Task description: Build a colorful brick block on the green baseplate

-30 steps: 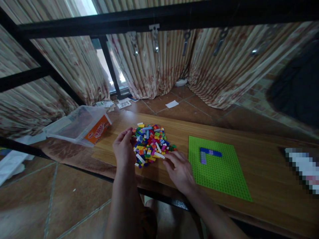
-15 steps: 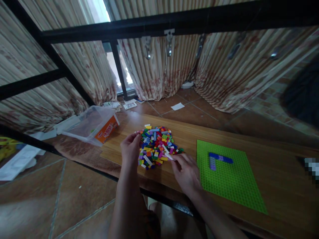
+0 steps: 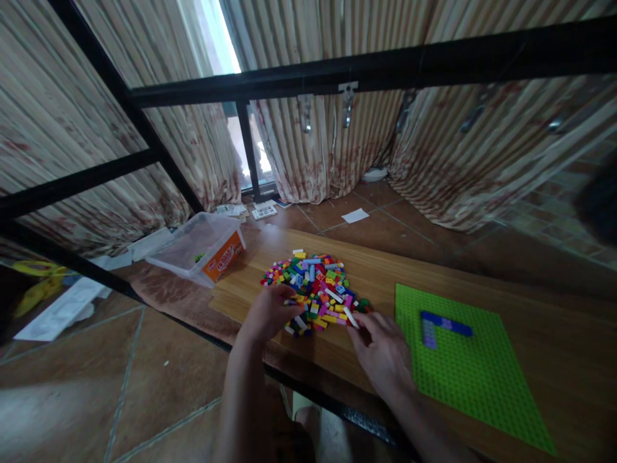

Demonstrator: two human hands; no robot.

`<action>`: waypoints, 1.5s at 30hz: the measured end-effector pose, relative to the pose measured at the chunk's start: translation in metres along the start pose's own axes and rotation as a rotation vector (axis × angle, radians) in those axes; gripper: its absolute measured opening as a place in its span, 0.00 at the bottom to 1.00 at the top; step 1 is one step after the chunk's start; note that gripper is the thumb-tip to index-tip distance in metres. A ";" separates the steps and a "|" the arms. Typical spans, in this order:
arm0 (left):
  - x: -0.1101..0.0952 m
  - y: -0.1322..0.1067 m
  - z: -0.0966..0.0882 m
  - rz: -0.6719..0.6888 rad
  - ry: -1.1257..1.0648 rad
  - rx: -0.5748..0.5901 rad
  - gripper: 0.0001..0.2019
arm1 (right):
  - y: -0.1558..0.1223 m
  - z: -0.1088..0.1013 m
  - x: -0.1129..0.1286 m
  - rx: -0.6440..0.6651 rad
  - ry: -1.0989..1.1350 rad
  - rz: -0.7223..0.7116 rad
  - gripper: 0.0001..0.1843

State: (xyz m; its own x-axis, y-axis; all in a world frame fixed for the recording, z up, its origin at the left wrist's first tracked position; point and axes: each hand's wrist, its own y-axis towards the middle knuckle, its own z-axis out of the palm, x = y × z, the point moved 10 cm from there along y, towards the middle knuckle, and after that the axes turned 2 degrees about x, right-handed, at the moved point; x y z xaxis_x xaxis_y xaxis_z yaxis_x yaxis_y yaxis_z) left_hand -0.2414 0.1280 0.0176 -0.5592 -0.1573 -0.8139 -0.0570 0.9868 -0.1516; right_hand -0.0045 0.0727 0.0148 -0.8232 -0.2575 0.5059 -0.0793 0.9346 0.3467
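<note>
A heap of small coloured toy bricks [image 3: 321, 276] lies on the wooden bench top. At its near left edge my left hand [image 3: 270, 314] reaches in, fingers drawn together among the bricks; whatever they grip is too small to make out. On the near right side, my right hand [image 3: 383, 347] pinches a long white brick [image 3: 351, 316] between thumb and fingers, its far end over the heap. To the right lies a green studded baseplate [image 3: 463, 373]. Blue bricks [image 3: 450, 323] and lilac bricks [image 3: 429, 337] form an L-shape on it.
A clear plastic box [image 3: 180, 247] with an orange label stands at the bench's left end, a little green inside. A black metal frame [image 3: 289, 83] with hanging hooks crosses in front of striped curtains. Papers [image 3: 355, 215] lie on the tiled floor.
My left hand has moved from the heap's far left side toward its near edge. My right hand still holds the white brick, now tilted more steeply. The whole view has shifted slightly.
</note>
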 end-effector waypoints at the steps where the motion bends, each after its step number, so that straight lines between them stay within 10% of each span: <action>1: -0.001 0.000 0.002 0.004 0.023 -0.004 0.16 | 0.000 0.000 0.001 0.001 0.001 -0.002 0.08; 11: -0.017 0.001 0.009 0.078 -0.072 0.012 0.11 | 0.002 -0.006 -0.003 -0.040 0.120 0.042 0.09; 17: -0.056 -0.012 0.031 0.116 -0.570 0.260 0.15 | 0.007 -0.023 0.001 -0.101 0.414 0.072 0.10; 26: -0.097 -0.030 0.088 0.191 -0.684 0.568 0.16 | 0.017 -0.027 0.007 -0.072 0.939 0.207 0.14; 45: -0.077 -0.022 0.108 0.010 -0.742 0.543 0.17 | 0.017 -0.039 -0.015 -0.001 0.605 0.061 0.12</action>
State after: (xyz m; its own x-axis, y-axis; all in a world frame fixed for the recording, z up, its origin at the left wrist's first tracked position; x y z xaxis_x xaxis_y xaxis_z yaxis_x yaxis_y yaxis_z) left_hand -0.1076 0.1138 0.0236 0.1272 -0.3180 -0.9395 0.4459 0.8644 -0.2323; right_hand 0.0289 0.0831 0.0443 -0.3612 -0.2970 0.8839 -0.0413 0.9521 0.3030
